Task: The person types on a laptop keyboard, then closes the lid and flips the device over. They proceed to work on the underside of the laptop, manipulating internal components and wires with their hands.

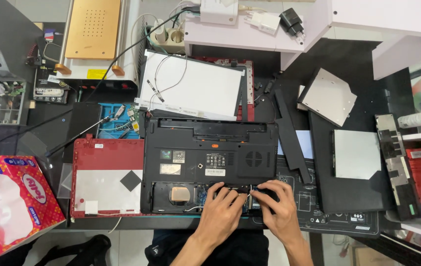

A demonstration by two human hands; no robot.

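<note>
A black laptop base (210,148) lies upside down on the dark mat, its near compartment open and showing a circuit board and wires. My left hand (223,212) rests its fingertips inside that open bay, on the board near the thin wires. My right hand (280,207) sits just to the right, fingers pressed on the bay's right end by a dark part. What the fingertips pinch is hidden. Neither hand lifts anything clear of the laptop.
A red laptop lid (107,177) lies left of the base, a bare screen panel (191,88) behind it. Right are a black strip (291,143), an optical drive (327,96), a silver drive (356,153). A tissue box (11,202) sits at near left.
</note>
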